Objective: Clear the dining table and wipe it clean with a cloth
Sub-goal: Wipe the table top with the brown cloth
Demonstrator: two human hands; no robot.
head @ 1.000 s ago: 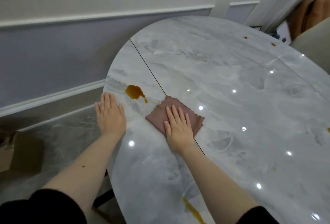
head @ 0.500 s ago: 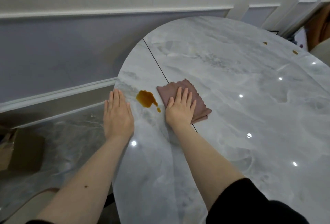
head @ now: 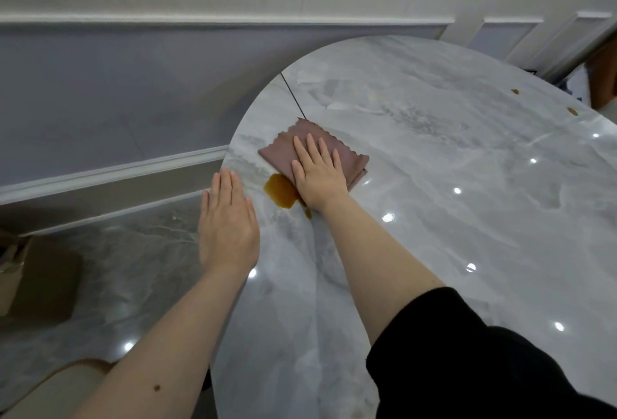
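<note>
we keep our right hand [head: 319,175] flat, fingers spread on the cloth [head: 283,155], dragging it near over the brown spill [head: 280,195]; left hand [head: 228,228] flat, holding nothing.

Glossy, smooth marble-look table [head: 434,185], mirroring ceiling lights; matt, soft brown cloth [head: 283,155] with scalloped edge; wet, shiny amber spill [head: 280,195]; polished stone-look floor [head: 133,268].

A glossy grey marble table [head: 434,218] fills the right of the frame, bearing a folded brown cloth [head: 283,155], a brown spill [head: 282,193] just below it, and small spots [head: 572,110] at upper right.
</note>
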